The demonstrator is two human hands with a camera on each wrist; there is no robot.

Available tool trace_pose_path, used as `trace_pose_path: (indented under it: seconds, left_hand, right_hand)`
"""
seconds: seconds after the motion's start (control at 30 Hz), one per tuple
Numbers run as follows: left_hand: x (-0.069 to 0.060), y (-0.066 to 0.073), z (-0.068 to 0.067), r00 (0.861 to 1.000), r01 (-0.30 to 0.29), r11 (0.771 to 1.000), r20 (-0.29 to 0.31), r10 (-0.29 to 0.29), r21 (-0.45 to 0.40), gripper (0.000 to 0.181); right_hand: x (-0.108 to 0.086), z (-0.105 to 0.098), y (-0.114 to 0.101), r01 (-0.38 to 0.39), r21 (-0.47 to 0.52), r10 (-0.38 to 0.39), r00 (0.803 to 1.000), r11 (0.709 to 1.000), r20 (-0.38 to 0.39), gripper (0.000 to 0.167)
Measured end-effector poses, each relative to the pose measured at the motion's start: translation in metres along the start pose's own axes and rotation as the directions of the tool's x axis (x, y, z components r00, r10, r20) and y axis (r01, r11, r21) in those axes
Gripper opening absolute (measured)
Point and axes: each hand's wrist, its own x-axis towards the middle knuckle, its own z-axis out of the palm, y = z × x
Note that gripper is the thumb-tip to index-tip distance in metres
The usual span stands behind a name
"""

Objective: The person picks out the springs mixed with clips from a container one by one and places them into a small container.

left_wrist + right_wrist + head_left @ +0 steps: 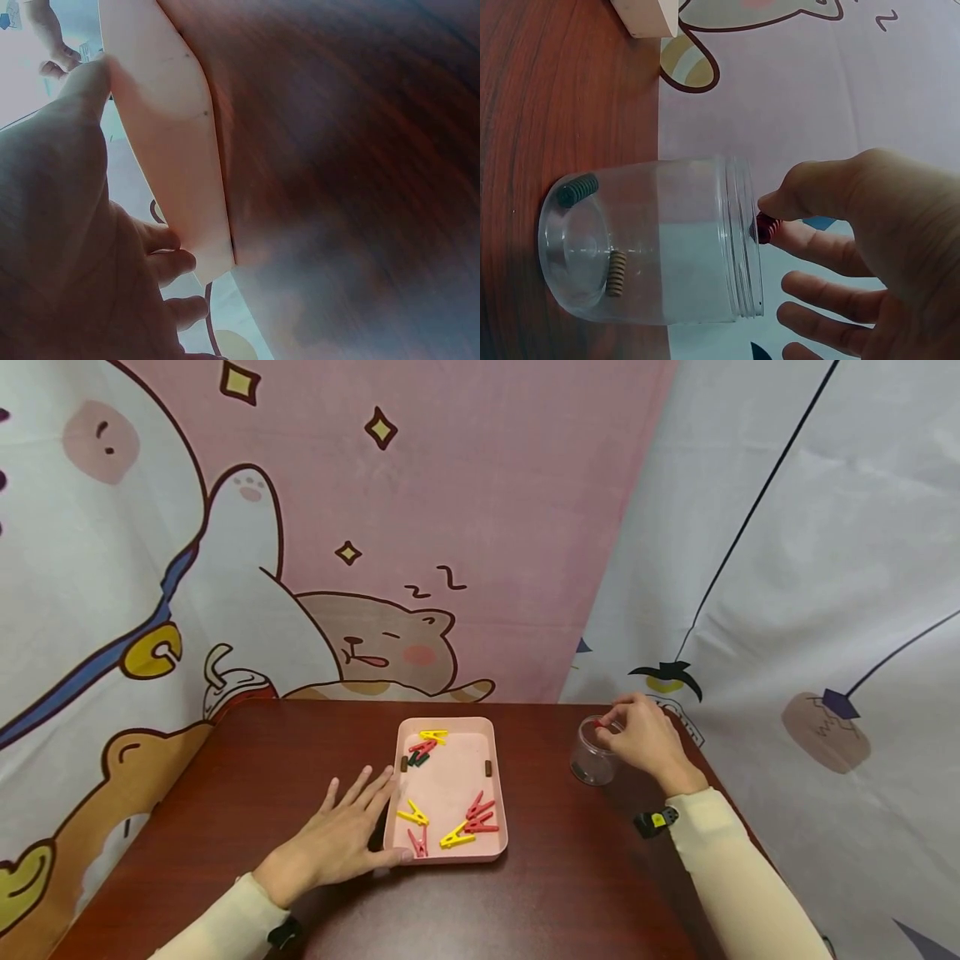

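My right hand (647, 739) pinches a small red spring (766, 228) between thumb and index finger, at the mouth of a clear jar (588, 766). Inside the jar, in the right wrist view, lie a green spring (578, 190) and a tan spring (616, 274). With fingers spread, my left hand (337, 841) touches the left side of a pink tray (446, 858), its thumb at the near left corner. Yellow clips (413, 812) and red clips (481, 823) lie in the tray, along with small dark green pieces (418, 759) and a brown piece at each side.
The tray and jar stand on a dark red-brown table (540, 893). Behind the table hangs a cartoon-printed cloth (480, 527), and another light cloth (825, 568) hangs at the right, close to the table's right edge.
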Motion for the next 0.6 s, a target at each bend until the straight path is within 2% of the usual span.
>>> trace_pose_path:
  seconds: [0.6]
  left_hand:
    - [0.0001,-0.0005,0.0026,1.0,0.006,1.0,-0.009,-0.006,0.002,0.123]
  right_hand:
    - [0.0059,-0.0011,0.005,-0.009,0.014,0.008,0.997,1.0,0.083,0.013]
